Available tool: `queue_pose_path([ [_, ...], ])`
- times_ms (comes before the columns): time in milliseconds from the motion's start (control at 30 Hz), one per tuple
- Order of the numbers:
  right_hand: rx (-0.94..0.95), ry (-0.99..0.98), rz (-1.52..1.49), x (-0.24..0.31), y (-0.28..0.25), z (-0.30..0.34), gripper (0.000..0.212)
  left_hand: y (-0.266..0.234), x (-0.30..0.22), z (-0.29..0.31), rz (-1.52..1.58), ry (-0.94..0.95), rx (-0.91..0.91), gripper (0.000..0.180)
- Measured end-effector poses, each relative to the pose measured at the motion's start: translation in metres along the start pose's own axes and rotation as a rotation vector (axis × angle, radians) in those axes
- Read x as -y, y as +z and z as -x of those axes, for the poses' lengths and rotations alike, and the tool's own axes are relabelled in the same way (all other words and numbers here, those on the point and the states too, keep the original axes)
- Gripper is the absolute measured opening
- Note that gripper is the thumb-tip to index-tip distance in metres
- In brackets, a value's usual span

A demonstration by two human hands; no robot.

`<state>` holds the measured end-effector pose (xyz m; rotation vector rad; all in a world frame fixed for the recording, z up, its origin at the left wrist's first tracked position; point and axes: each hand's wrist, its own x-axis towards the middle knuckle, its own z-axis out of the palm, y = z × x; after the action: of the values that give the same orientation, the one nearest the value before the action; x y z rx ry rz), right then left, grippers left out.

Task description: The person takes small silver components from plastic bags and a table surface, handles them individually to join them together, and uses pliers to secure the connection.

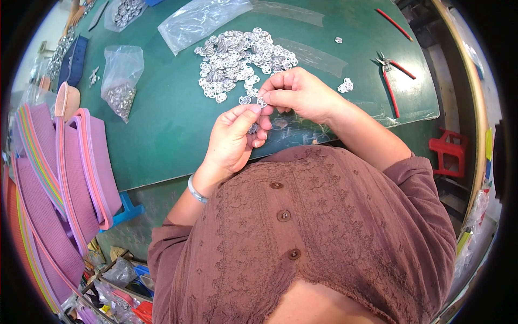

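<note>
Near the table's front edge, my two hands meet fingertip to fingertip over a small round silver openwork metal piece [262, 102]. My right hand [303, 95] pinches it from the right, thumb against index finger. The thumb and index finger of my left hand [233, 133] close on its lower left side. More silver pieces [253, 128] show between the curled fingers of my left hand. Just beyond lies a large loose pile of similar round openwork pieces [229, 56], with one or two strays [244, 100] close to my fingertips.
On the green table [162, 146] lie red-handled pliers [387, 66], a red pencil [394, 24] and a small cluster of pieces [346, 85]. Clear plastic bags [202, 21] lie behind the pile; a bag of small metal parts [120, 97] lies left. Purple ribbed goods [100, 156] crowd the left edge.
</note>
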<state>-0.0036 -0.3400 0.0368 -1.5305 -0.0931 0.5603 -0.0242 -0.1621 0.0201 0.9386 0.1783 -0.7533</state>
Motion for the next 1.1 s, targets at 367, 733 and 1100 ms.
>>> queue_pose_path([
  [367,0.0,0.007,-0.111,-0.0078,-0.0074,0.0037,0.017,0.0077,0.0017,-0.0005,-0.084,0.05,-0.037,0.017],
  [733,-0.003,-0.034,-0.094,-0.0059,-0.0058,0.0035,0.015,0.007,0.0043,0.0005,-0.16,0.157,-0.097,0.015],
  [1100,0.017,-0.053,-0.075,-0.0047,-0.003,0.0016,0.013,0.0036,0.0031,0.0021,-0.159,0.13,-0.079,0.016],
])
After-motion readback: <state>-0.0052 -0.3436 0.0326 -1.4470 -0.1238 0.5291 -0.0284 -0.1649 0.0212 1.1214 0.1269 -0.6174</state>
